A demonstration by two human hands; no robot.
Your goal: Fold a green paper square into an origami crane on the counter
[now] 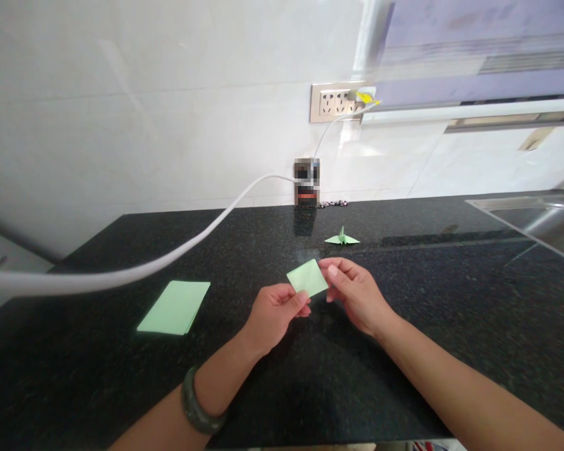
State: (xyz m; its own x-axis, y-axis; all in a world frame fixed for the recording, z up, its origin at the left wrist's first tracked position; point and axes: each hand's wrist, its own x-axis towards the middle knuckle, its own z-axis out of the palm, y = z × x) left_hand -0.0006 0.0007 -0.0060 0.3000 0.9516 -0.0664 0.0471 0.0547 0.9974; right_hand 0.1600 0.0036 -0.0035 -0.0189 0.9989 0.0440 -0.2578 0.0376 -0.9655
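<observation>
A small folded square of light green paper (309,277) is held up above the dark countertop, tilted in the air. My left hand (276,313) pinches its lower edge, thumb on top and fingers beneath. At the paper's right side is my right hand (352,291), its thumb and index finger closed at the edge. Behind the hands, a green origami crane (342,238) stands on the counter with its wings spread. To the left lies a stack of green paper sheets (173,308).
A white cable (207,228) runs across the left to a blurred-out device (306,183) against the wall, beside a beaded string (334,203). Wall sockets (333,102) are above. A metal sink (549,219) is at the right of the black countertop (451,294).
</observation>
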